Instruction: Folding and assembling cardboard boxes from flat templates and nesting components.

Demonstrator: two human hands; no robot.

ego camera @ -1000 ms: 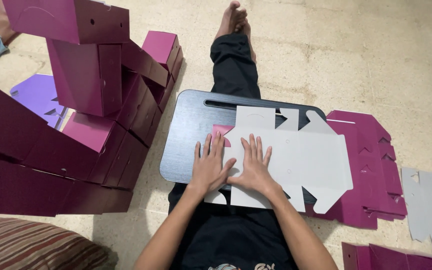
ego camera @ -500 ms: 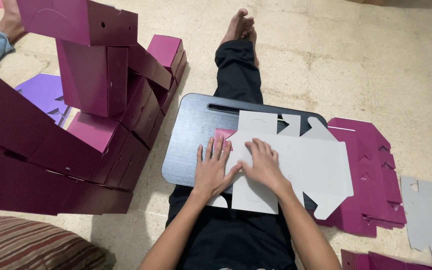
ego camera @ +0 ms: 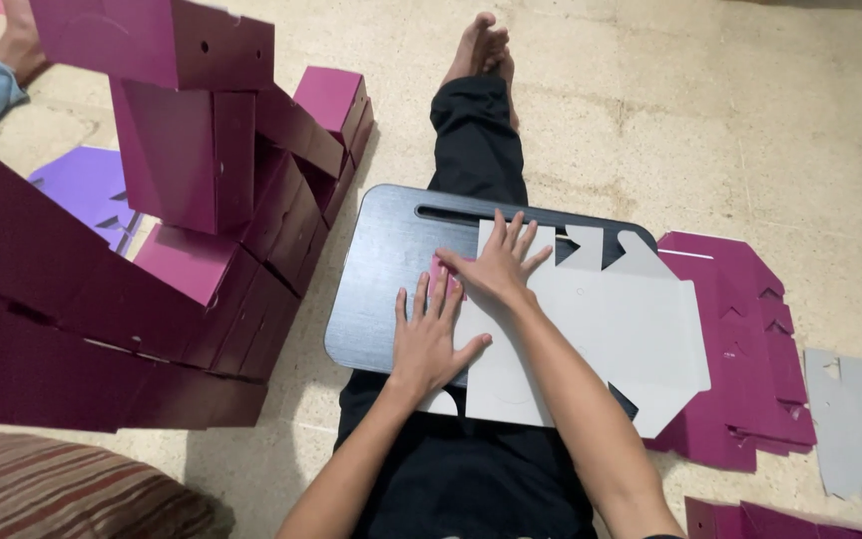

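Both hands lie flat, fingers spread, gripping nothing — left hand (ego camera: 429,334) and right hand (ego camera: 496,268) press a grey die-cut cardboard box blank (ego camera: 601,319) onto a black lap tray (ego camera: 381,269).

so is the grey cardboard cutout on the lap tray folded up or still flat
Mostly flat. The grey cardboard cutout lies spread on the black lap tray, with both the left hand and right hand pressing near its left edge.

Probably a home: bare stone floor (ego camera: 730,110), striped cushion (ego camera: 62,489), stacked magenta boxes (ego camera: 192,170).
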